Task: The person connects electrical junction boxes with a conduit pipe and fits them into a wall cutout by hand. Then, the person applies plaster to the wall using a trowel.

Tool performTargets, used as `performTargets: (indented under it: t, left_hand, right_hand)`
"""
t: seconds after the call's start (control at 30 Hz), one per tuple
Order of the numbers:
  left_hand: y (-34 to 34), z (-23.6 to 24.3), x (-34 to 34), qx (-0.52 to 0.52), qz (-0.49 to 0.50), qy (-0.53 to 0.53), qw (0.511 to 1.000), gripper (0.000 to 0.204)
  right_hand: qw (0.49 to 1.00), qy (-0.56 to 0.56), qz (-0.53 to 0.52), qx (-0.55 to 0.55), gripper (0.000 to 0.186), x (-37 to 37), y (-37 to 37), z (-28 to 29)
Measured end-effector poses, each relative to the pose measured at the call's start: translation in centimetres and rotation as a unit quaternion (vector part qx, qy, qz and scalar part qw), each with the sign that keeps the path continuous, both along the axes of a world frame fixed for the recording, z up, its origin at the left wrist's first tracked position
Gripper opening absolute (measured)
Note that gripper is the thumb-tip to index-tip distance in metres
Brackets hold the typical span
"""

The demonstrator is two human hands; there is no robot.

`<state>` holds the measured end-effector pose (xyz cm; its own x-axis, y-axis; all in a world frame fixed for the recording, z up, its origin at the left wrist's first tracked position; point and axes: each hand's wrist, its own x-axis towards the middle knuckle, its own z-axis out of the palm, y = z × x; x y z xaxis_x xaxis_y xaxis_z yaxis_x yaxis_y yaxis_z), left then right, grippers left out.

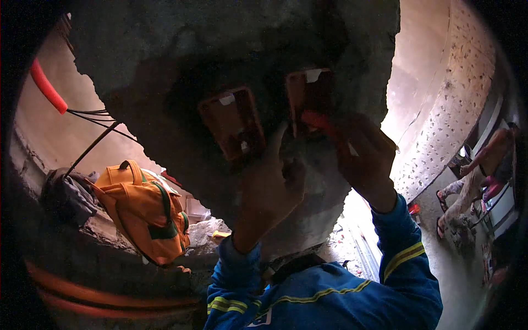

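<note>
Two rectangular wall boxes with reddish rims, the left box (234, 124) and the right box (309, 94), sit side by side in a rough dark wall. My right hand (367, 157) is closed around a red flexible tube (319, 120), whose end lies at the lower part of the right box. Just below and between the boxes is my left hand (269, 192), reaching up toward the right box's lower left corner. Its fingers are lost in deep shadow, so I cannot tell whether they hold anything. A small pale patch shows at the top of each box.
An orange backpack (146, 209) rests on the left ledge beside a grey cloth (71, 195). Another red tube (47, 88) with black cables hangs at the upper left. Orange tubes (110, 300) run along the lower left. At the far right, a person's arm and feet show near the floor.
</note>
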<state>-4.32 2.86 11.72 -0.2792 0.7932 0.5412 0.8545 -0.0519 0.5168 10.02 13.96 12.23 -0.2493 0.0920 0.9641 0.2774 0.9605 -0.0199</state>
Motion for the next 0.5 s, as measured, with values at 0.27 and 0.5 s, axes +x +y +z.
performTargets:
  t: [0.27, 0.5]
  left_hand:
    - [1.7, -2.2, -0.6, 0.122, -0.115, -0.134, 0.977, 0.066]
    - [1.6, -1.1, 0.7, 0.084, -0.208, -0.265, 0.938, 0.058]
  right_hand:
    - [0.999, -0.041, 0.004, 0.034, 0.03, -0.8, 0.3, 0.4]
    - [0.999, -0.001, 0.031, -0.039, 0.037, -1.3, 0.6, 0.2]
